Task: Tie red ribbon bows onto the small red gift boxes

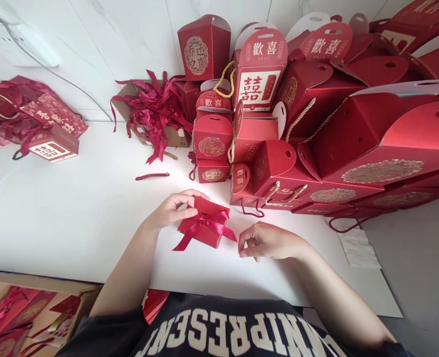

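Head view: I record the left hand (176, 208) gripping the ribbon-tied gift box (206, 235), right hand (267, 241) loosely curled, empty; I judge it light, crushable card, best held by its edges.

White table (93, 203) | bow-tied red box (211, 237) | dark-red strip (152, 176) | ribbon-filled carton (177, 138) | stacked red boxes (334, 148)

A thin cable (56, 74) is trailing across the upper left, while a white sheet (357, 246) (slightly rumpled) is lying at lower right.
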Demonstrator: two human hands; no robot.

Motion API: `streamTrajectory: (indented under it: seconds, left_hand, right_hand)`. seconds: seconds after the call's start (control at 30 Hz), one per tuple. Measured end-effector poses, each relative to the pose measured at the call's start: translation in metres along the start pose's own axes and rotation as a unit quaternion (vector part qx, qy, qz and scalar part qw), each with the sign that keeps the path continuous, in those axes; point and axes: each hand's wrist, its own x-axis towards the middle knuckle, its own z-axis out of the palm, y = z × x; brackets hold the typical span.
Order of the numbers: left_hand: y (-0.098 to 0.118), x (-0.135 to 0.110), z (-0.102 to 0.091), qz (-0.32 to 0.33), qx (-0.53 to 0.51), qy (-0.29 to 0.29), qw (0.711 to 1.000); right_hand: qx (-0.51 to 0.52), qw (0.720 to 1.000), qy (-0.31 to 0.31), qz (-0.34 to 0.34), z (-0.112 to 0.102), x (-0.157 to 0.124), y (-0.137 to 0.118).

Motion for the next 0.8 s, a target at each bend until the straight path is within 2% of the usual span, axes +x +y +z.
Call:
streamTrajectory:
  seconds: [0.1, 0.2, 0.3, 0.37, 0.5, 0.63, 0.8]
  left_hand:
    - [0.004, -0.005, -0.007, 0.01, -0.012, 0.009, 1.0]
    - [0.012, -0.008, -0.006, 0.014, 0.004, 0.062, 0.998]
    - [0.019, -0.01, 0.002, 0.004, 0.076, 0.113, 0.991]
    - [0.024, -0.011, 0.012, -0.022, 0.121, 0.125, 0.985]
    - [0.035, -0.015, 0.03, -0.091, 0.131, 0.097, 0.982]
    - [0.04, -0.025, 0.038, -0.083, 0.13, 0.121, 0.981]
    - [0.036, -0.033, 0.028, -0.044, 0.134, 0.145, 0.979]
  right_hand:
    - [-0.04, 0.997, 0.065, -0.015, -0.001, -0.004, -0.006]
    - [-0.026, 0.987, 0.144, -0.059, 0.0, -0.006, -0.016]
    - [0.009, 0.976, 0.193, -0.096, 0.0, -0.007, -0.025]
    - [0.038, 0.971, 0.2, -0.127, -0.001, -0.005, -0.03]
    - [0.031, 0.971, 0.177, -0.156, -0.004, 0.006, -0.038]
    - [-0.036, 0.962, 0.228, -0.146, -0.004, 0.012, -0.04]
    - [-0.105, 0.939, 0.286, -0.157, 0.004, 0.006, -0.043]
